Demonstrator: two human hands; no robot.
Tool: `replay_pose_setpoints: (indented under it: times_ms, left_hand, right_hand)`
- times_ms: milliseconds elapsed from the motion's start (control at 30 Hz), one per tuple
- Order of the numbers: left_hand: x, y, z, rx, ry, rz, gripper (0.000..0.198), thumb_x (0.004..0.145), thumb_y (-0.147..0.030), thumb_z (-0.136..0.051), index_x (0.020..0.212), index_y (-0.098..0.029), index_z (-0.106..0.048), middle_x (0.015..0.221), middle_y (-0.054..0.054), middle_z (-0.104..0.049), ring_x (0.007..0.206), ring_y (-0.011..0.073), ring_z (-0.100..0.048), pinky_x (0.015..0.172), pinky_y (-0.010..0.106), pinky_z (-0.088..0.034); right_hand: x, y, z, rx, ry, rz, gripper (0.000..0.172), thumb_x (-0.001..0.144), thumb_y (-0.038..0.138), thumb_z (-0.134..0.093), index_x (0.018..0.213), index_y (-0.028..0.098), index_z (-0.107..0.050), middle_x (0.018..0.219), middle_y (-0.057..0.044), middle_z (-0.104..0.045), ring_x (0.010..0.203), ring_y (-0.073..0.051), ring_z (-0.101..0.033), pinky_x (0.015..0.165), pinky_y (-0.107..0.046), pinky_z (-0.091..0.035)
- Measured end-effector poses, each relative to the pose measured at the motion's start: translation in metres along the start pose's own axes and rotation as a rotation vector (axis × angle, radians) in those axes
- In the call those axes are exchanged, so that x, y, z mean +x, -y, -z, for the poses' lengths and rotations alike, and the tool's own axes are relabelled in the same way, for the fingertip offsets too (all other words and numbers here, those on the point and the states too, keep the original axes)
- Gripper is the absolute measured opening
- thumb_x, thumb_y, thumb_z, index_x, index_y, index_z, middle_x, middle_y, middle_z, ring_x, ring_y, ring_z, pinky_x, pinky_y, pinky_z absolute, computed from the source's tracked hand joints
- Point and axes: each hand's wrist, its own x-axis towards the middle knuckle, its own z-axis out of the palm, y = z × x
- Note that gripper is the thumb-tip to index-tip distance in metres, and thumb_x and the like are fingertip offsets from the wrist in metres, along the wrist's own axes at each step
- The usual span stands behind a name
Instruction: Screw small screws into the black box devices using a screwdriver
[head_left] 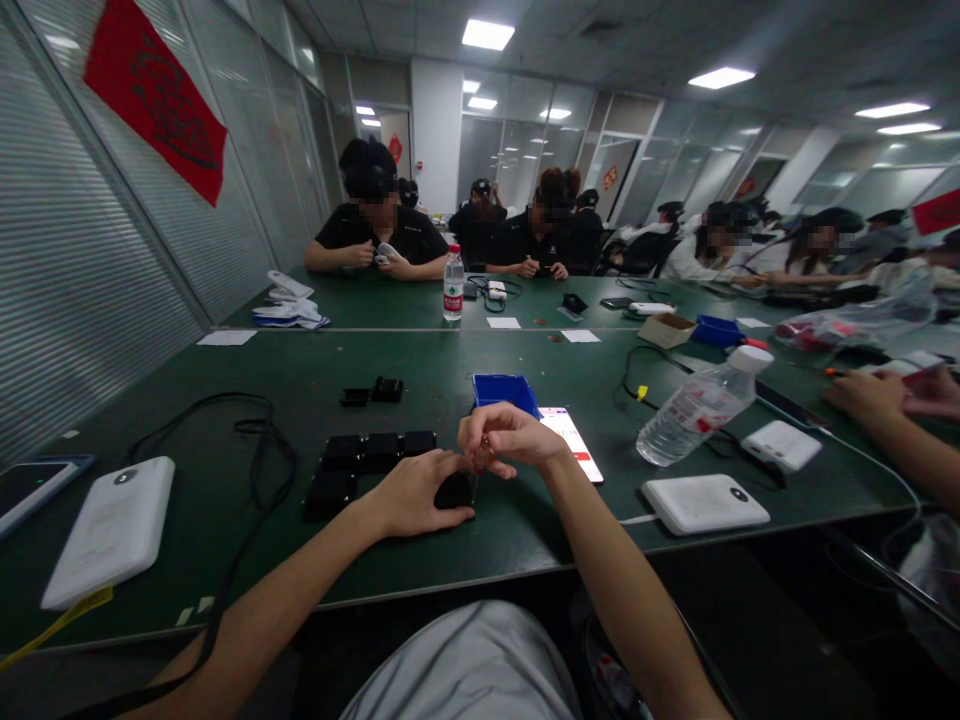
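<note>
My left hand (420,490) lies over the near right end of a group of small black boxes (379,452), its thumb and fingers curved around one black box (454,488) on the green table. Just above that box, my right hand (517,435) is closed in a pinch. Between its fingertips shows a small brownish, shiny piece (484,450), too small to name. Behind my right hand stands a blue bin (504,384), and a lit phone (574,440) lies beside it. Farther back on the left sit loose black pieces (373,391).
A water bottle (701,405) leans right of the phone. White power banks lie at left (112,530) and right (705,503). A black cable (259,430) loops at left. A co-worker's hands (892,390) are at far right; other people sit across the table.
</note>
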Motion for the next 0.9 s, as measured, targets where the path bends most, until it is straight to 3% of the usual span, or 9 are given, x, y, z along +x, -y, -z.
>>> replay_pose_setpoints:
  times_ms: [267,633,833,900]
  left_hand:
    - [-0.0005,-0.0044,0.0038,-0.006,0.003,0.007,0.050,0.085,-0.039,-0.076,0.131,-0.026,-0.060,0.126,0.008,-0.069,0.113,0.0292,-0.069,0.101,0.042,-0.054]
    - [0.0012,-0.0016,0.0019,0.012,0.017,0.016,0.050,0.085,-0.041,-0.075,0.129,-0.022,-0.061,0.126,0.009,-0.069,0.115,0.0305,-0.067,0.103,0.043,-0.053]
    - [0.0008,-0.0030,0.0019,0.047,0.016,0.036,0.048,0.085,-0.043,-0.076,0.125,-0.021,-0.062,0.118,0.008,-0.070,0.106,0.0296,-0.069,0.096,0.041,-0.055]
    - [0.0002,-0.0027,0.0016,0.041,0.003,0.032,0.046,0.085,-0.043,-0.077,0.124,-0.023,-0.062,0.117,0.007,-0.070,0.105,0.0286,-0.069,0.095,0.040,-0.055]
  right_hand:
    - [-0.0001,0.0034,-0.0026,0.045,-0.037,-0.063,0.030,0.088,0.036,-0.080,0.095,0.014,-0.060,0.108,-0.010,-0.076,0.045,-0.003,-0.059,0.037,-0.013,-0.043]
    - [-0.0011,0.0001,-0.0004,0.035,-0.076,-0.099,0.040,0.082,0.039,-0.085,0.093,0.016,-0.054,0.087,-0.006,-0.078,0.045,-0.006,-0.062,0.040,-0.013,-0.046]
    - [-0.0014,0.0008,0.0009,0.044,-0.037,-0.059,0.049,0.091,0.049,-0.074,0.123,0.014,-0.061,0.090,-0.007,-0.078,0.052,-0.010,-0.067,0.043,-0.016,-0.049]
    - [-0.0011,0.0019,0.0013,0.056,-0.037,-0.085,0.046,0.094,0.051,-0.069,0.119,0.012,-0.066,0.090,-0.009,-0.078,0.050,-0.011,-0.068,0.043,-0.018,-0.050]
